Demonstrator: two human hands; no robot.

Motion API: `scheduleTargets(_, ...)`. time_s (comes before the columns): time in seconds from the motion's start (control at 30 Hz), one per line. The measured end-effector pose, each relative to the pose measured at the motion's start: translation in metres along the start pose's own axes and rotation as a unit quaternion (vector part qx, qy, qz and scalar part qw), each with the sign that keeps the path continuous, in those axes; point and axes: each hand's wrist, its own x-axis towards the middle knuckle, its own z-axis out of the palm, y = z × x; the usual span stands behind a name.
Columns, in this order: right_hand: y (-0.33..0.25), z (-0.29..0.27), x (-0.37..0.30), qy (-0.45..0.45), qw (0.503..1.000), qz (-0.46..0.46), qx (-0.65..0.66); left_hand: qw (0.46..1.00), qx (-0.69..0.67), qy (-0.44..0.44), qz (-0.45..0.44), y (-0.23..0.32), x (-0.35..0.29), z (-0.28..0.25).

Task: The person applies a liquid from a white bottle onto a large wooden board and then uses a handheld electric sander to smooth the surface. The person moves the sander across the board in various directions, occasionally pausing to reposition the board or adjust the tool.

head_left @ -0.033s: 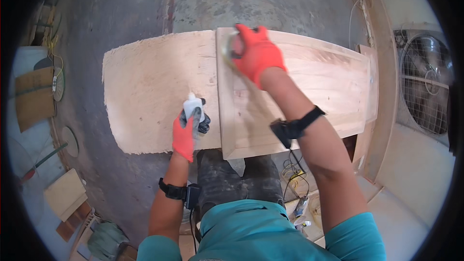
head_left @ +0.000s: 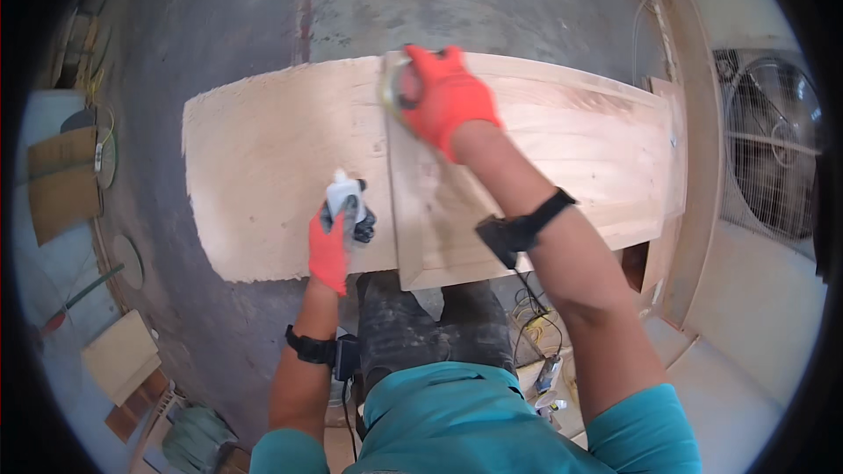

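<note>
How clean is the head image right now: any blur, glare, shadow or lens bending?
Head view: the red-gloved right hand and its pale-rimmed round tool look motion-blurred; the red-and-grey-gloved left hand is clearer; head view: soft shadow and pale sheen on the framed light-wood panel, whose long edges bow; head view: black fisheye corners.

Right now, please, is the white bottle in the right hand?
No, the gloved left hand holds the white bottle.

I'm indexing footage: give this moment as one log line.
left hand: holds white bottle; right hand: holds blurred roundish object; object at: left edge of framed panel
</note>
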Motion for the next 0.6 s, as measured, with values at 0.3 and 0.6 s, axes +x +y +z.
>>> scheduleTargets(0.3, 0.067, -0.051, 0.012, -0.029, 0.998, 0.056, 0.02, 0.993, 0.041, 0.053, 0.098, 0.008, -0.002, 0.048)
scheduleTargets(0.6, 0.253, -0.144, -0.006, 0.007, 0.977, 0.212, 0.016, 0.988, 0.095, 0.026, 0.117, 0.001, 0.013, 0.179)
